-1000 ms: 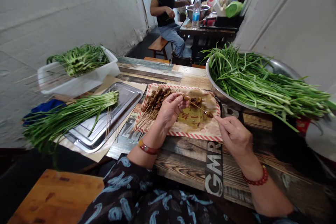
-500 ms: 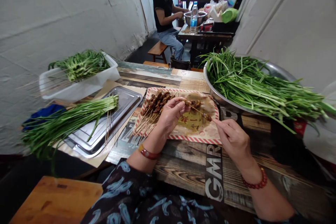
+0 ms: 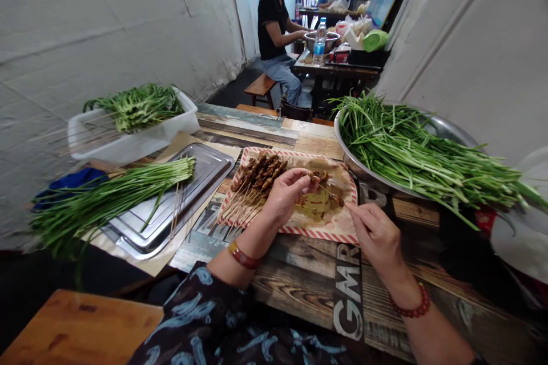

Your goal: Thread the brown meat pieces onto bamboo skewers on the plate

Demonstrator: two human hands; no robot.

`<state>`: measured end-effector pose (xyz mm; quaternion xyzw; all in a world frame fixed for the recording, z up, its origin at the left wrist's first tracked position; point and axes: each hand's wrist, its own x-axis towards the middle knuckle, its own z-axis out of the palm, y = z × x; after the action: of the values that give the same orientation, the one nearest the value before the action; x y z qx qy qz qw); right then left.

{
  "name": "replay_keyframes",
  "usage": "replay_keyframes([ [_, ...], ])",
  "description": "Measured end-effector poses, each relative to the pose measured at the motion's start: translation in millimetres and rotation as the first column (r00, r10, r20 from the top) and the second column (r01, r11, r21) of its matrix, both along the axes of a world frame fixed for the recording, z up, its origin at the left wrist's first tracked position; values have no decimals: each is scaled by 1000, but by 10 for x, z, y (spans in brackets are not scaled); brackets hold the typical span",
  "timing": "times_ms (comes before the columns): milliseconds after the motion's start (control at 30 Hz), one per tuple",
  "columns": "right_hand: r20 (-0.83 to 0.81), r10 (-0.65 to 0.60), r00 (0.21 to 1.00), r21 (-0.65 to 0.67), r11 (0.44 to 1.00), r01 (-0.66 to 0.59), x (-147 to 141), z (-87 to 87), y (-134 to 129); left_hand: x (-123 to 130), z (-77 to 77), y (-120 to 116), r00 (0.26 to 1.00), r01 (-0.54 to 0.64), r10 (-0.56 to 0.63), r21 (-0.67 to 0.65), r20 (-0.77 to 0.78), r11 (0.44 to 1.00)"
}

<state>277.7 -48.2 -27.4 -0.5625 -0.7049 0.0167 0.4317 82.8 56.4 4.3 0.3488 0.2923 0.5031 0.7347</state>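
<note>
My left hand (image 3: 287, 195) pinches the meat end of a thin skewer over a tray with a red-and-white striped rim (image 3: 319, 232). Near the tray's right edge, the fingers of my right hand (image 3: 377, 234) are closed on the other end of that skewer. A brown meat piece (image 3: 336, 199) sits along the stick between the hands. Loaded meat skewers (image 3: 261, 174) lie in a pile at the tray's left, their sticks pointing toward me. Loose brown meat lies behind my left fingertips, partly hidden by them.
A metal bowl (image 3: 366, 169) heaped with green stalks (image 3: 419, 154) stands at the right. To the left are a metal lid (image 3: 205, 168) under more stalks (image 3: 128, 194) and a white tub (image 3: 148, 145) with skewered greens. Two people sit at tables beyond.
The camera view has tilted up slightly, so the scene sits lower. Both hands still hold the skewer, whose angle has changed a little.
</note>
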Motion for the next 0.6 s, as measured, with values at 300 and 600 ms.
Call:
replay_keyframes([
  [300,45,-13,999,14,1000,12,-7,-3,-11,-27,24,21,1000,21,-21,-9,7,1000],
  [600,56,-27,998,52,998,24,-49,-3,7,15,-15,-9,1000,12,-12,-72,-10,997],
])
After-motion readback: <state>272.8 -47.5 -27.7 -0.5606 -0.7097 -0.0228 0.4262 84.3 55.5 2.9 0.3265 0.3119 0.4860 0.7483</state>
